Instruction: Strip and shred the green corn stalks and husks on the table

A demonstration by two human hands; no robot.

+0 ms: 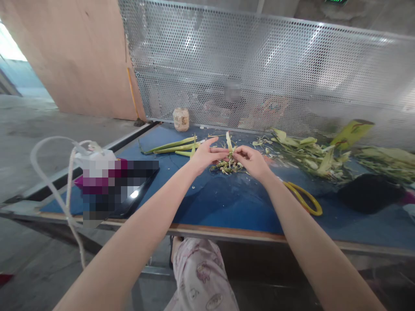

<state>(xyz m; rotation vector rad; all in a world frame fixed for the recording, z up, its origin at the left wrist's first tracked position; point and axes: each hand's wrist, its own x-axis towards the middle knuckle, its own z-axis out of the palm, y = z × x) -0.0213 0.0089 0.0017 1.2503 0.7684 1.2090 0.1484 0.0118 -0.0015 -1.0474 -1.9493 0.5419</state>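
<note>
My left hand (205, 156) reaches over the table from the left, its thumb raised apart from its stretched fingers. Those fingertips meet a pale green plant strip (228, 141) that stands up between my hands. My right hand (252, 160) pinches the lower part of the strip; its fingertips partly hide it. Beneath both hands lies a small heap of green and whitish plant scraps (226, 167). Just left of my left hand are several long green stalks (171, 146).
A blue-topped table (223, 211) stands before a perforated metal screen (207, 56). Leafy trimmings (311, 157), a yellow ring-shaped object (306, 198) and a dark object (369, 193) lie right. At left are a black tablet-like panel (142, 190), a white bag (97, 156) and a jar-like container (180, 119).
</note>
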